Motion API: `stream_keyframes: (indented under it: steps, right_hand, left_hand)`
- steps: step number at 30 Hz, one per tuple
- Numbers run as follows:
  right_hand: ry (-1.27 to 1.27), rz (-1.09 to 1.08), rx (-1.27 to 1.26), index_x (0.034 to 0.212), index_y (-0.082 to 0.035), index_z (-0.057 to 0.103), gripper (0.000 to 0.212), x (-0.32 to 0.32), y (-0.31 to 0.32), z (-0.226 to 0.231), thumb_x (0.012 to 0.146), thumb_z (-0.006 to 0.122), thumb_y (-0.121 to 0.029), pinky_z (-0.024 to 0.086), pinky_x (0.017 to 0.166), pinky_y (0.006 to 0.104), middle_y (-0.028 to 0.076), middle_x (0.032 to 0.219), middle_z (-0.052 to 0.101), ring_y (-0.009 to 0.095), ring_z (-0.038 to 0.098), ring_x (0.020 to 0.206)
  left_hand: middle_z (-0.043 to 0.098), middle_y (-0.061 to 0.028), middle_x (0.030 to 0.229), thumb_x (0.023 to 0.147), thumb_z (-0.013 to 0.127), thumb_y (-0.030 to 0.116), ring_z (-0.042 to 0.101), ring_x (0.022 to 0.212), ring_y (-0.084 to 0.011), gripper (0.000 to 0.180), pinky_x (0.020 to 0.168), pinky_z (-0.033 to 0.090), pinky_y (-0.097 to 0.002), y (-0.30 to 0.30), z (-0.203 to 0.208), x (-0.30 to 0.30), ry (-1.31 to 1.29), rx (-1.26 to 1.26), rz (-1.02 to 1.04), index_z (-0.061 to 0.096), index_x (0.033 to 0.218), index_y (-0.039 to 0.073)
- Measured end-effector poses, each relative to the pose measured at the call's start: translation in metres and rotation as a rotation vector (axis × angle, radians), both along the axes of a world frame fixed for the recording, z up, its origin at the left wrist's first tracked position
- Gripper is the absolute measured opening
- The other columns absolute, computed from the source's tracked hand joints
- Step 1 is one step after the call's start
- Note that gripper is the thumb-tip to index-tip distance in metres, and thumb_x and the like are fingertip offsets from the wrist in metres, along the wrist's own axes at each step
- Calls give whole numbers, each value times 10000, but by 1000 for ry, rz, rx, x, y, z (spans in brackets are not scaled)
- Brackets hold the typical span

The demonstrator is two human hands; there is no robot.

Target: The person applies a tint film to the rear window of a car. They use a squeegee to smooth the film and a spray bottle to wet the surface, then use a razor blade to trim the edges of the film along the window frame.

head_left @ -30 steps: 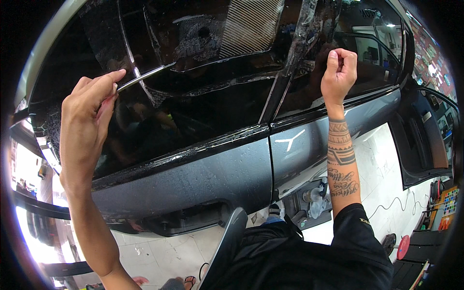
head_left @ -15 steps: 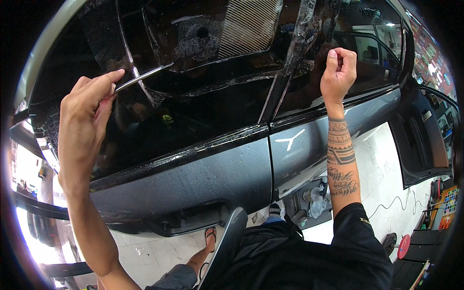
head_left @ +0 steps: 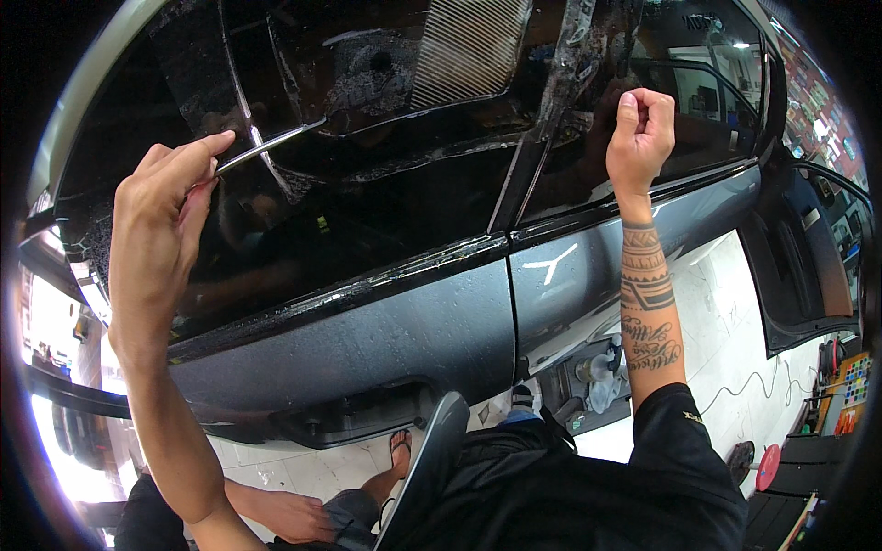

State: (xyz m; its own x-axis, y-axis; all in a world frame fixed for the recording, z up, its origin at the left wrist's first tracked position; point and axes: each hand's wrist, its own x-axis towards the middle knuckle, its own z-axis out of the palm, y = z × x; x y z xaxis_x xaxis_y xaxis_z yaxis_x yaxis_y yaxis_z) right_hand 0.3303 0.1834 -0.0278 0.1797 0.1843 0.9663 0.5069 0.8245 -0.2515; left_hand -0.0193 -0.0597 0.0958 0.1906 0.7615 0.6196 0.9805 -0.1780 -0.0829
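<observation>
My left hand (head_left: 170,197), at the left over the dark wet car window (head_left: 386,197), is closed around a slim silver cutter-like tool (head_left: 266,147). The tool slants up to the right, its far tip over the glass; whether it touches cannot be told. A bright, narrow crease or strip edge (head_left: 241,87) runs down behind it. My right hand (head_left: 640,138) is raised before the window at the right, fingers curled into a fist with the thumb pressed against them. What it holds, if anything, is hidden.
Below the glass is the wet grey car door (head_left: 367,321); an open door (head_left: 804,266) stands at the right. Another person's hand (head_left: 299,517) rests by their knee at lower left, with a sandalled foot (head_left: 400,453) nearby. A dark tray (head_left: 588,395) holds a bottle.
The other person's hand and dark sleeve have come into view at the lower left. My right hand has shifted very slightly left; my left hand and its tool stay nearly still.
</observation>
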Motion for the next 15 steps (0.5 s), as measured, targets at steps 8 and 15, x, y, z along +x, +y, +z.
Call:
stream_keyframes:
  steps: [8,15]
  right_hand:
    - [-16,-13,22,824,-29,567,90,0,0,2,873,601,-96,401,567,262,35,776,496,133,450,627]
    - [16,-7,-1,825,-30,578,91,-8,-1,3,867,606,-106,429,605,285,60,783,519,167,495,655]
  left_hand:
    - [593,-97,771,833,613,-44,533,689,-154,275,591,434,-305,0,-1,-2,-31,-10,-3,688,1084,40]
    - [533,-63,780,861,573,-33,506,686,-128,351,578,398,-312,6,-2,-16,46,6,-92,652,1177,99]
